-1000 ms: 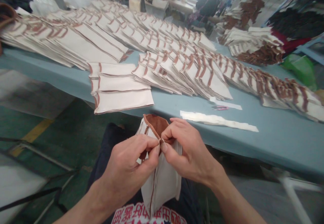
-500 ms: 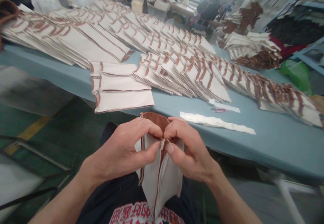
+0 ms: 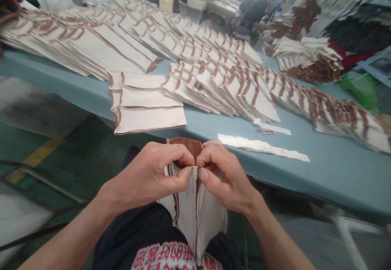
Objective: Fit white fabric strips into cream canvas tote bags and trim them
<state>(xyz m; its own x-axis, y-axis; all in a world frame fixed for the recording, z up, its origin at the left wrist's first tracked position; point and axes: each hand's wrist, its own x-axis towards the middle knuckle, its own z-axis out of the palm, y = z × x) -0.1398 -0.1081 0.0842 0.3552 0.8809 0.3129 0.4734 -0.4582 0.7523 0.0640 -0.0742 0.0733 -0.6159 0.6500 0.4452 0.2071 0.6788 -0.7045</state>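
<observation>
A white fabric pouch [image 3: 187, 217] with brown edges and a brown lining hangs over my lap, held up between both hands. Its mouth faces up, and a brown-edged seam runs down the front. My left hand [image 3: 161, 172] pinches the top edge just left of that seam, thumb against curled fingers. On the other side of the seam, my right hand [image 3: 224, 176] pinches the same edge, with the thumb in front. The two sets of fingertips nearly meet. The fingers inside the mouth are partly hidden.
A blue-covered table [image 3: 201, 123] stretches across in front of me. Rows of overlapping white pieces [image 3: 214, 82] with brown edging lie on it. Near its front edge are white strips [image 3: 262, 147] and small pink thread snips [image 3: 266, 132]. A green bag [image 3: 360, 88] is at the right.
The pouch has shifted slightly and its lower part has spread to both sides. Both hands keep their pinch at the top edge, with the left fingertips slightly left of before.
</observation>
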